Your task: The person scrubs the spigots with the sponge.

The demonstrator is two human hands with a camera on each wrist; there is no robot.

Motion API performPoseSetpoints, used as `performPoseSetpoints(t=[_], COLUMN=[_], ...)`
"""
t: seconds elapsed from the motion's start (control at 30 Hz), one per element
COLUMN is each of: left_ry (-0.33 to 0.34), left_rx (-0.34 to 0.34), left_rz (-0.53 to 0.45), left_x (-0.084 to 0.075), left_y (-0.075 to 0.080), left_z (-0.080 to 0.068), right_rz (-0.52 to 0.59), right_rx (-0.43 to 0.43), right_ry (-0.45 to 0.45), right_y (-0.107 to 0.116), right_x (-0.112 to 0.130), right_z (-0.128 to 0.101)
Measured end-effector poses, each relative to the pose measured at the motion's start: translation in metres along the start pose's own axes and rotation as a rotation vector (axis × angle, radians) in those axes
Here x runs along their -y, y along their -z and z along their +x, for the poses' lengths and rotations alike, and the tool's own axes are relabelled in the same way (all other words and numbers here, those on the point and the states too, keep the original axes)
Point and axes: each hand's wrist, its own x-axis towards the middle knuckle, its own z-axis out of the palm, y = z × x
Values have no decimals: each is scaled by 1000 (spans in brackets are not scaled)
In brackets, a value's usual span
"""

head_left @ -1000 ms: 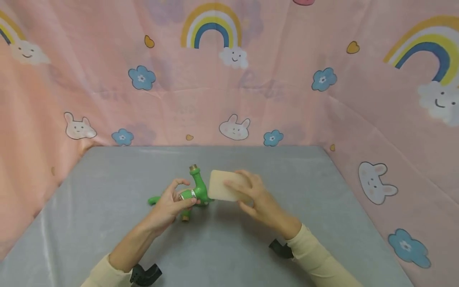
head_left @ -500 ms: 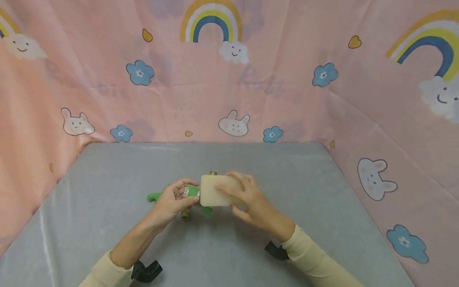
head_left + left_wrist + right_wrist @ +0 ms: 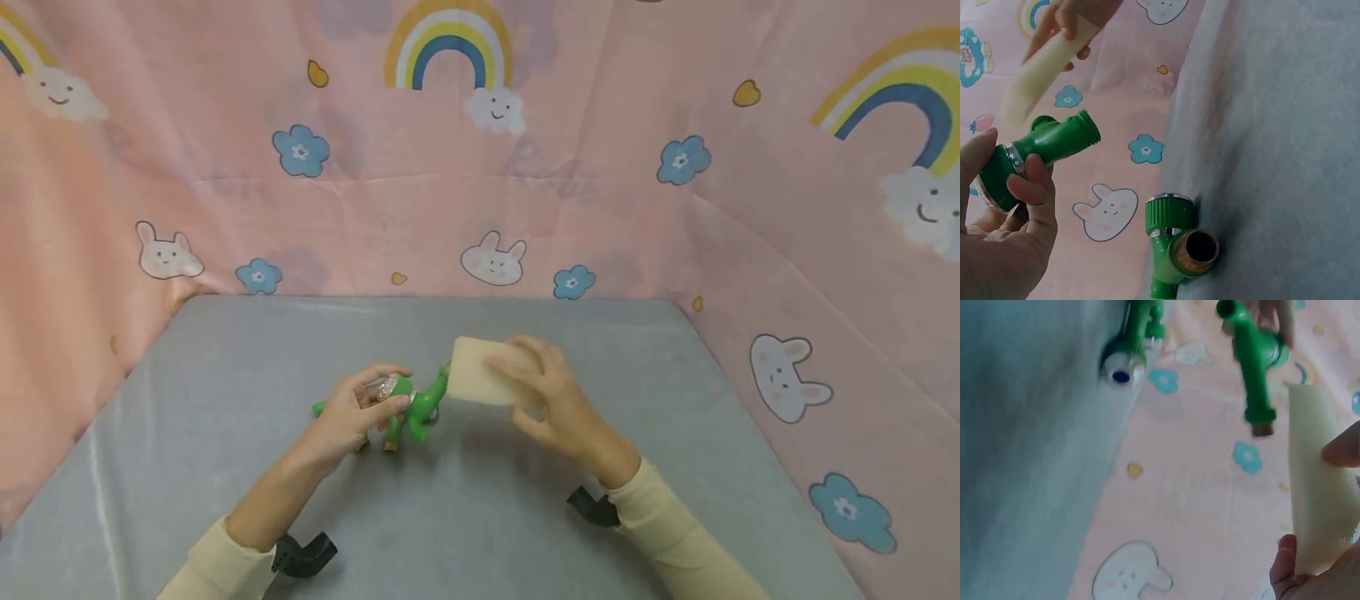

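My left hand (image 3: 348, 417) grips a green tap (image 3: 424, 403) by its round ribbed knob, thumb on one side and fingers on the other. The tap has a silver band and, in the right wrist view, a brass end on its long pipe. To the right, my right hand (image 3: 558, 408) pinches a flat cream sponge (image 3: 476, 375) by its right part. The sponge's left edge overlaps the tip of the tap in the head view. Another green tap (image 3: 1169, 215) with a brass mouth lies on the table, partly hidden behind my left hand in the head view.
The grey table (image 3: 675, 400) meets a pink printed curtain (image 3: 600, 208) at the back and sides. Black curved pieces (image 3: 303, 556) sit at both wrists, beside the cream sleeves (image 3: 675, 533).
The sponge first moved left across the held tap, covering much of it, then back up and right. My left hand has tilted the tap so its long pipe points up and right.
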Motion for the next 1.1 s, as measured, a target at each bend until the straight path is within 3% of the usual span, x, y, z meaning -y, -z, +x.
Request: performPoseSetpoints(t=[0.13, 0.3, 0.57, 0.77, 0.9, 1.0, 1.1], left_ry=[-18, -61, -70, -105, -123, -149, -165], left_rx=[39, 28, -44, -67, -26, 29, 54], left_rz=[35, 78, 205, 295, 326, 315, 315], left_x=[2, 3, 2, 2, 4, 5, 5], left_y=[-6, -9, -6, -3, -4, -6, -7], left_z=[0, 0, 1, 3, 3, 3, 2], right_rz=[-60, -88, -64, -83, -42, -11, -1], right_rx=[62, 113, 134, 139, 130, 182, 238], right_ry=[38, 1, -112, -134, -73, -42, -70], right_y=[-11, -19, -4, 5, -1, -9, -15], right_x=[10, 9, -4, -8, -2, 5, 7], right_z=[-2, -4, -3, -1, 0, -1, -2])
